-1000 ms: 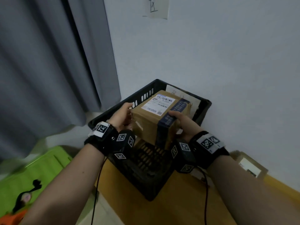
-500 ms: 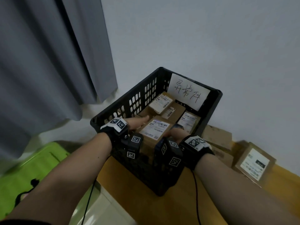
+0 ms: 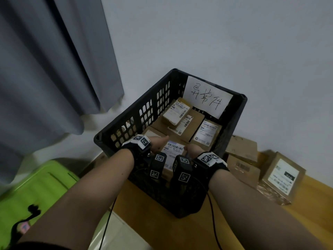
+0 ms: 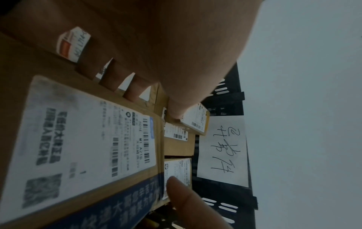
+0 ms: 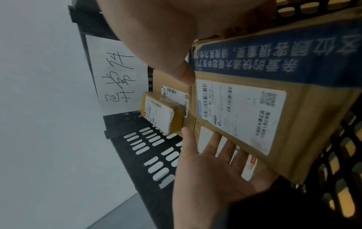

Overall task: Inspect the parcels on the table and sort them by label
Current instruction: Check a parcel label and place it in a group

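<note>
A brown cardboard parcel [image 3: 173, 149] with a white shipping label and a blue printed tape strip sits low in the near end of a black slotted crate [image 3: 144, 112]. My left hand [image 3: 158, 143] lies flat against the parcel's left side with its fingers [image 5: 217, 148] straight. At the parcel's right side my right hand [image 3: 193, 149] has its thumb [image 5: 183, 72] hooked over the far top corner; its other fingers are hidden. The wrist views show the parcel's label [image 4: 88, 147] facing up, again on the parcel [image 5: 245, 111].
A handwritten paper sign [image 3: 207, 97] hangs on the crate's far wall. Several labelled parcels [image 3: 206, 132] lie inside the crate. More parcels [image 3: 282, 175] sit on the wooden table [image 3: 140, 204] to the right, by the wall. A green bin [image 3: 36, 181] and grey curtain [image 3: 54, 69] are left.
The parcel, held above the crate a second ago, has come down into the crate's near end with both hands. The view has tipped down, showing the sign and the parcels inside.
</note>
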